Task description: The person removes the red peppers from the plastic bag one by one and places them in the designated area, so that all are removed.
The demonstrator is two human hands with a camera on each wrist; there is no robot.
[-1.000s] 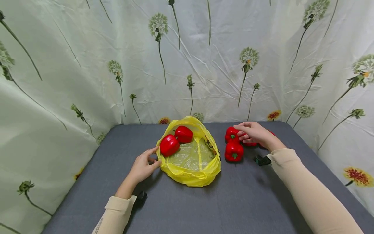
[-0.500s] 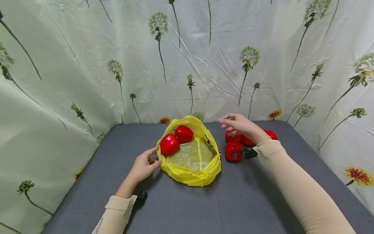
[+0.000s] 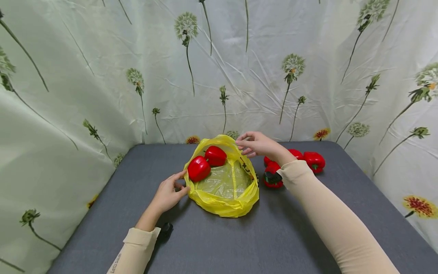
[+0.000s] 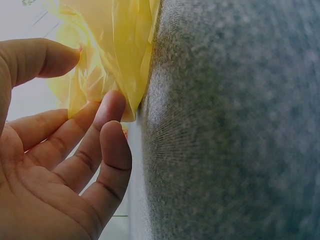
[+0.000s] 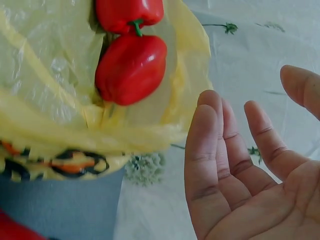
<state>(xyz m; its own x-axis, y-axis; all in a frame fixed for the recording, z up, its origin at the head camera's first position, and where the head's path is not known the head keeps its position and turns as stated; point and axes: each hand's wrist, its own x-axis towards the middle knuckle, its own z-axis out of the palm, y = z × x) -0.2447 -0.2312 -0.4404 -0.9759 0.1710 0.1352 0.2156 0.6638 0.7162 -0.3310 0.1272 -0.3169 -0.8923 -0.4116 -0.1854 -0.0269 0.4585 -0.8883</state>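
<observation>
A yellow plastic bag [image 3: 224, 207] stands with its mouth spread wide on the grey table. Two red bell peppers, one at the left wall [image 3: 199, 169] and one behind it [image 3: 215, 156], lie inside. My left hand [image 3: 167, 196] holds the bag's left rim; in the left wrist view the thumb and fingertips meet the thin plastic, fingers [image 4: 90, 145] gently curved. Beside the far right rim hovers my right hand [image 3: 258, 145], loosely curved and holding nothing. In the right wrist view its fingers [image 5: 200, 150] are near the bag's edge, palm bare.
Several more red bell peppers [image 3: 314, 161] are grouped on the table [image 3: 219, 243] right of the bag, partly hidden by my right wrist and sleeve [image 3: 321, 194]. A flower-printed curtain [image 3: 154, 49] encloses the back and sides.
My right hand has moved left from above the loose peppers to the bag's far right rim, with nothing in it. The left hand and the bag have stayed in place.
</observation>
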